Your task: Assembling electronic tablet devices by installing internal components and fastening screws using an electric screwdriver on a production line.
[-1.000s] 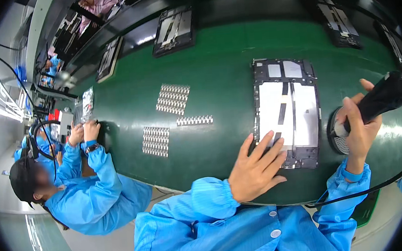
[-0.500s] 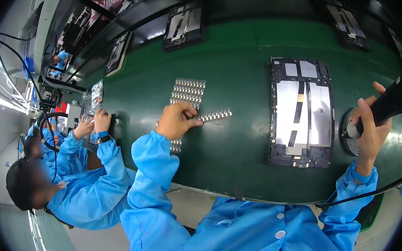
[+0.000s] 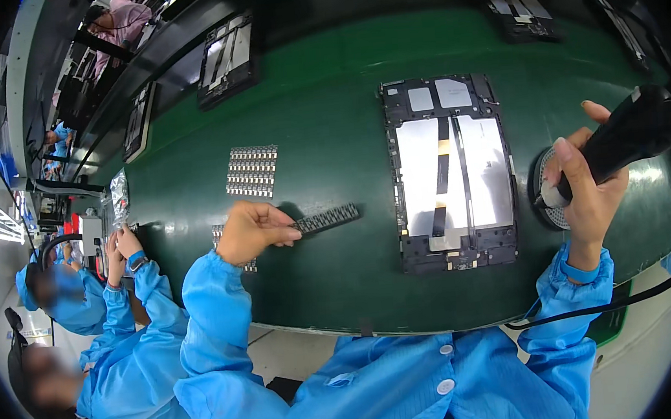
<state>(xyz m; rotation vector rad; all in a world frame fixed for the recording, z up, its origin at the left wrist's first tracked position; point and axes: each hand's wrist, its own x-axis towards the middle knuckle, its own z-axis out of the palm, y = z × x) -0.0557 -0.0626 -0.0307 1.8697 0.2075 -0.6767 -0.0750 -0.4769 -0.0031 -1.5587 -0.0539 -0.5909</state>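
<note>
My left hand (image 3: 257, 233) pinches the near end of a narrow strip of small parts (image 3: 328, 219) between thumb and fingers. Tilted, the strip looks dark and points right toward an opened tablet-like device (image 3: 486, 170) with silver panels and black ribbon cables. My right hand (image 3: 590, 189) is closed round a thick black handheld tool (image 3: 629, 135); its exact kind is unclear. The tool's lower end is by a round perforated dish (image 3: 542, 213), partly hidden by my fingers. Beyond my left hand lies a sheet of small metal parts (image 3: 252, 171); another sheet (image 3: 250, 266) is mostly covered by that hand.
The table (image 3: 321, 124) is green. Similar opened devices (image 3: 227, 59) stand along its far side, others at the far right (image 3: 515, 6). At left, co-workers in blue sleeves (image 3: 157, 290) work by a clear bag (image 3: 119, 196). A black cable (image 3: 595, 309) runs along the lower right.
My left hand has lifted the strip off the table and tilted it, turning its dark side into view. The view has shifted rightward. My right hand still holds the tool near the dish.
</note>
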